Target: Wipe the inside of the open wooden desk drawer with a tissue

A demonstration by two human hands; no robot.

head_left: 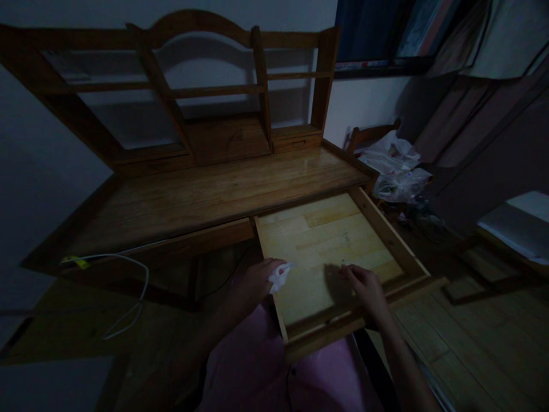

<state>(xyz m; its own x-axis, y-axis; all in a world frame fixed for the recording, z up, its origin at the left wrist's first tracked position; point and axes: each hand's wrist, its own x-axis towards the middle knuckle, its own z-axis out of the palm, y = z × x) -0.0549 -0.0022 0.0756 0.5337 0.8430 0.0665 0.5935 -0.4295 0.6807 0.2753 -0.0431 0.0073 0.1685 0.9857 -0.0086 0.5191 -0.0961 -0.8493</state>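
Note:
A wooden drawer [300, 286] is pulled out from the desk toward me, its pale bottom bare apart from some dark specks near the middle. At the drawer's left side my left hand [259, 280] is closed around a crumpled white tissue [279, 277]. Over the front right part of the drawer, my right hand [364, 286] has its fingers pinched together. A tiny speck shows at those fingertips, too small to name. The hand casts a shadow on the drawer bottom.
Behind the drawer stretches the wooden desktop [206, 191], with a shelf hutch [223, 91] along the wall. A white cable [146, 280] hangs at the left. Plastic bags [394, 163] lie on a chair at the right, near a stool [518, 234] with papers.

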